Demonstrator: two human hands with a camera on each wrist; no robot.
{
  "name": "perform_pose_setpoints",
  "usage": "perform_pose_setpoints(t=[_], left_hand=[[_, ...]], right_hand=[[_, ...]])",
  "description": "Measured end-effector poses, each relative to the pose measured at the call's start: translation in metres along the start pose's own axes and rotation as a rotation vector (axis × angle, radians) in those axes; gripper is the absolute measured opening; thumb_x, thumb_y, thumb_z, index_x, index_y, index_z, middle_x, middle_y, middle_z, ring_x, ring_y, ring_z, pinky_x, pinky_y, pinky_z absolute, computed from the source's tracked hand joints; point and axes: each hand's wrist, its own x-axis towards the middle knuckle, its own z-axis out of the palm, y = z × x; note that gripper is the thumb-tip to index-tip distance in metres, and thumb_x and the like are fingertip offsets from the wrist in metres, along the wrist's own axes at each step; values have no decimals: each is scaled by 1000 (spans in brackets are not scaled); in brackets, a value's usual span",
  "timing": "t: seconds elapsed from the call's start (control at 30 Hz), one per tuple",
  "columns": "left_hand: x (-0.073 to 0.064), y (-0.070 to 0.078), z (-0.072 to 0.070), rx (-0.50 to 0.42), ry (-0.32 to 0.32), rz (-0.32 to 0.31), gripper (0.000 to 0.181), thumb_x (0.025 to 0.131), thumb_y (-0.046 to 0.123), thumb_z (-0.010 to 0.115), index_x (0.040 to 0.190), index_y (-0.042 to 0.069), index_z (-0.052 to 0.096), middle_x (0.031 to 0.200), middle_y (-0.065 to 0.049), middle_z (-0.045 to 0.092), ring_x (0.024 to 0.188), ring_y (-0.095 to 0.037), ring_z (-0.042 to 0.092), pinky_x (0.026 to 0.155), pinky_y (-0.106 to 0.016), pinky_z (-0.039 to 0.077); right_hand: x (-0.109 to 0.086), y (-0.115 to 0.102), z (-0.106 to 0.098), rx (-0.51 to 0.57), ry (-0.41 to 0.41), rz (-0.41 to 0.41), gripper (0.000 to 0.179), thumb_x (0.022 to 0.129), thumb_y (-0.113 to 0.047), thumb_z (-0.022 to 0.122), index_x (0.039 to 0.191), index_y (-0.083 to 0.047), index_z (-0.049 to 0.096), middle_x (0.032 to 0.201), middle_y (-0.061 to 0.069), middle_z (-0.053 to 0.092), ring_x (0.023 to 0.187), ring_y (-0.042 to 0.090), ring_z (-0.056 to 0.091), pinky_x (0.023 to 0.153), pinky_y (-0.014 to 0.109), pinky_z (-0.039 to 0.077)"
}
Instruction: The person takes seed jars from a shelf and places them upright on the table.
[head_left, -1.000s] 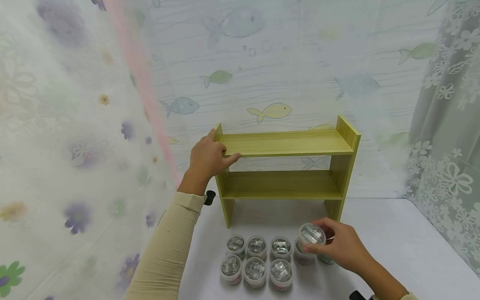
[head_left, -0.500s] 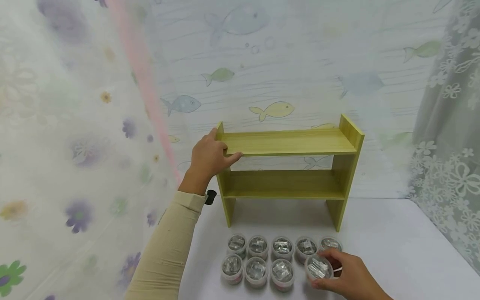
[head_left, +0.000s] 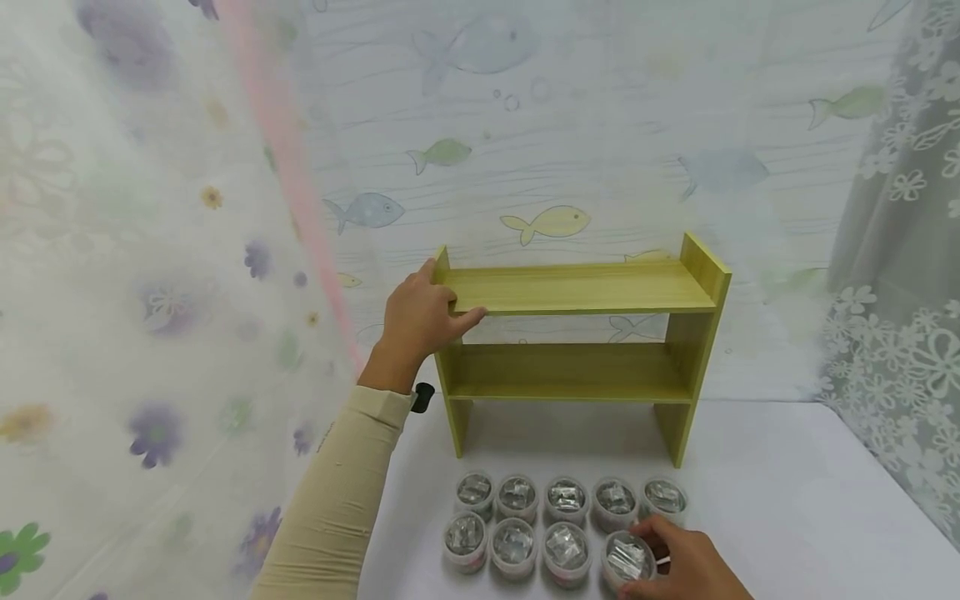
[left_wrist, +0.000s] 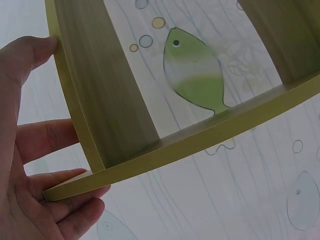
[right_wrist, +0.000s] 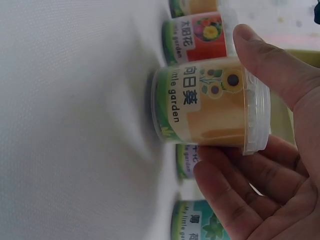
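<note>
At the upper left corner of a yellow-green wooden shelf [head_left: 585, 288], my left hand [head_left: 420, 312] grips the side panel. The left wrist view has the thumb on the shelf's edge and fingers round the panel's end. My right hand [head_left: 686, 565] holds a small clear plastic tub [head_left: 628, 557] at the right end of the front row. Its thumb and fingers span the clear lid. The right wrist view shows a sunflower label on this tub [right_wrist: 220, 112], its base close over the white cloth. The tub's silvery top faces up in the head view.
Several similar lidded tubs [head_left: 566, 497] stand in two rows before the shelf, some right beside the held one. A white cloth [head_left: 787, 500] covers the table. Fish-patterned curtain [head_left: 600, 150] hangs behind, flowered curtain [head_left: 157, 333] at the left.
My right hand has brought the held tub from above the back row's right end toward me and down to the front row's right end. The left hand stays on the shelf.
</note>
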Motion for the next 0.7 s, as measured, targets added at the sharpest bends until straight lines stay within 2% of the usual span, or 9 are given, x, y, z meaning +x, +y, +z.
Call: perform_pose_setpoints(t=[0.27,0.5,0.7], left_hand=[[-1,1,1,-5,0,-2,63,90,71,62,93,13,83,157,-25,46,117,-40,64,88,-51,58],[-1,1,1,4,10,1,64,90,73,62,96,13,84,157,-24,46,116,-39,64,86,-50,58],[-1,0,0,4,11,5,63,90,72,62,95,14,84,156,-24,47,114,-40,65,86,-51,59]], right_hand=[[1,2,0,15,-9,27,66,74,-40,93,120,-4,63,107,6,75,88,0,69,71,22,59],[1,1,4,45,23,6,64,75,-42,92,122,-8,66,109,7,77,93,2,71,72,19,59],[2,-3,4,46,15,54,64,73,-44,93,123,-12,68,113,5,75,96,4,71,74,20,59]])
